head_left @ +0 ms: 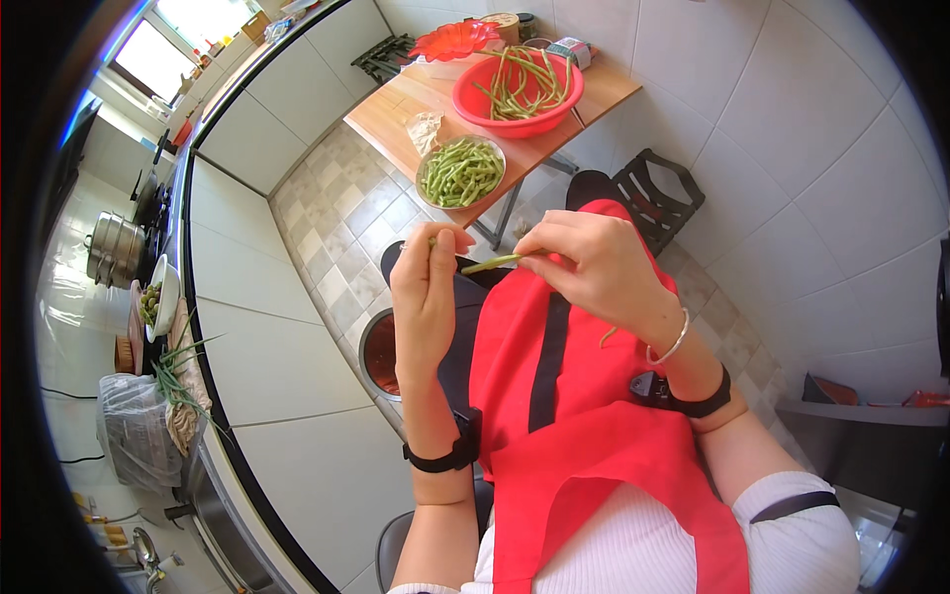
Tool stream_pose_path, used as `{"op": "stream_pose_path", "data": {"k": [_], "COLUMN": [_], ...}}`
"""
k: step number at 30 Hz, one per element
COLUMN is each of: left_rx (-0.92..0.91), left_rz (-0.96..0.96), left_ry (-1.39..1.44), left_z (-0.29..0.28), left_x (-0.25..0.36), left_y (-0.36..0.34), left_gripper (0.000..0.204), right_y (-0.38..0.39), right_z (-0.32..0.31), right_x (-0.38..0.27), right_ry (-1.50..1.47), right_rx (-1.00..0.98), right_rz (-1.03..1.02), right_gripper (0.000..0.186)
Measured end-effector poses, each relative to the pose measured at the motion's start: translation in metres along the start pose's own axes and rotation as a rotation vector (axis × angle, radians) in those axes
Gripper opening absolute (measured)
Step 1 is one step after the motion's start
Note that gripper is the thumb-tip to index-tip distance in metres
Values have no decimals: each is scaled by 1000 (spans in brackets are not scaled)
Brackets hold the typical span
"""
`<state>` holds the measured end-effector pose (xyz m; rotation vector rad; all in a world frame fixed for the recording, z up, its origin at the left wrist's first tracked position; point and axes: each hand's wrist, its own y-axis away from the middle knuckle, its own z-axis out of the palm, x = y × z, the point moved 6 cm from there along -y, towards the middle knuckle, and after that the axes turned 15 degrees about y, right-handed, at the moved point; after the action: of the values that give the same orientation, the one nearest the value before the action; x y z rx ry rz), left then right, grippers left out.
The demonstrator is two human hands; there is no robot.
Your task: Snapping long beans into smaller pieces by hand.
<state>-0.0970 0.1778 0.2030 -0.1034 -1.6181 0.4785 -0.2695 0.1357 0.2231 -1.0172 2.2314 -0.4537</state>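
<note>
My right hand pinches a green long bean, whose short end sticks out leftward past the fingertips. A thin green curl shows below that hand against my red apron; whether it is the same bean's tail I cannot tell. Facing it, my left hand is closed, with a small green bit of bean between thumb and fingers. Just beyond my hands, a clear bowl holds many short bean pieces. Behind it, whole long beans lie in a red basin.
Both bowls stand on a small wooden table, with a red petal-edged dish at its back. A metal bin is beside my left forearm. A dark folding stool stands at the right wall. Along the left runs a counter.
</note>
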Motion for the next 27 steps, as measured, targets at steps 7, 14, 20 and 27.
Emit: {"op": "stream_pose_path", "data": {"k": [7,14,20,27], "left_rx": [-334,-360,-199,129], "left_rz": [-170,-83,-43,-113], "left_ry": [-111,-256,-195,248], "left_z": [24,25,29,21], "left_x": [-4,-2,3,-13], "left_y": [8,8,6,6], "left_gripper": [14,12,8,22], "right_y": [1,2,1,3], "right_z": [1,6,4,-5], "right_x": [1,0,-1,-2], "right_ry": [46,37,3,-60], "right_rx": [39,0,115,316], "right_rz": [-16,-22,-45,-3], "right_gripper": [8,10,8,8]}}
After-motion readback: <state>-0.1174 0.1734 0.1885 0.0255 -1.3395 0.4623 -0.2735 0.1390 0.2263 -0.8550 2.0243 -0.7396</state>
